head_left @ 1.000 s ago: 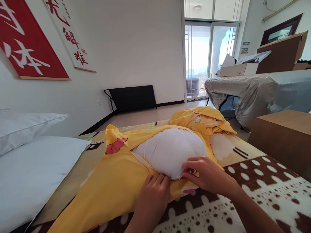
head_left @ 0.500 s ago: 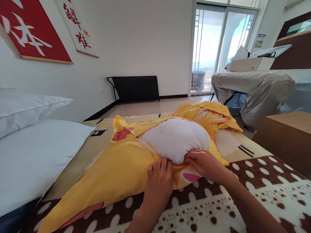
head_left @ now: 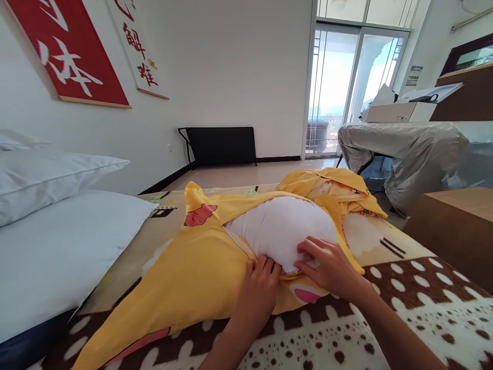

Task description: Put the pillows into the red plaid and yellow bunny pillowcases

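A yellow pillow cover (head_left: 200,272) printed with red and pink shapes lies across the bed, a white inner pillow (head_left: 287,226) bulging through its long opening. At the near edge of that opening, the curled fingers of my left hand (head_left: 260,288) grip the yellow fabric; the fingertips are partly hidden. My right hand (head_left: 327,264) is against the near right side of the white pillow, thumb and fingers apart with no fabric visibly pinched between them. How far the pillow reaches inside the cover is hidden.
Bunched yellow fabric (head_left: 346,190) lies at the far right of the bed. White pillows (head_left: 73,252) are stacked at the left. A patterned brown and cream blanket (head_left: 408,308) covers the bed. To the right stand a wooden box-like piece (head_left: 454,226) and a plastic-covered table (head_left: 404,139).
My right hand has loosened from a pinch at the pillow's lower edge, its fingers now spread. My left hand stays at the cover's opening. The camera view has tilted up slightly.
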Tool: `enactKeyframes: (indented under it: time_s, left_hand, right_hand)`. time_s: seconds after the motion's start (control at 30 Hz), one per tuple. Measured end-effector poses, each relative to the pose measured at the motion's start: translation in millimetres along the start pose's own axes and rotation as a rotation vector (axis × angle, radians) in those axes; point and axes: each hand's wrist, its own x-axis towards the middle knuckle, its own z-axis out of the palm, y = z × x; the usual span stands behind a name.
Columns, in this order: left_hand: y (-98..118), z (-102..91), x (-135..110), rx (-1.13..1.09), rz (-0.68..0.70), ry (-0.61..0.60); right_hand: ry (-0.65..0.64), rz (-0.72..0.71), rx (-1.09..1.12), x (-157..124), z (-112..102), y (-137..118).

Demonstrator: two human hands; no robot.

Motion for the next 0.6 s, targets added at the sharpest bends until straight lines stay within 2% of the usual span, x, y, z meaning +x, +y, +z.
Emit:
enactKeyframes:
  time_s: [0.1,0.23,0.47,0.6]
  left_hand:
    - [1,-1.2,-1,-0.033,-0.001,-0.037]
    - [3,-5.3,-1,-0.197,-0.011,-0.062]
    - [29,-26.3,-7,-0.409,0.082,0.185]
    - [41,-44.5,2,-0.501,0.102,0.260]
  right_hand:
    - [-0.077,-0.116,-0.054,-7,-10,-6]
    - [-0.154,-0.094,-0.062,-9,-15,-10]
    - [-0.288,-0.084,0.101,2,5,-3]
    - [-0.394,-0.038,0.103,0,17,11]
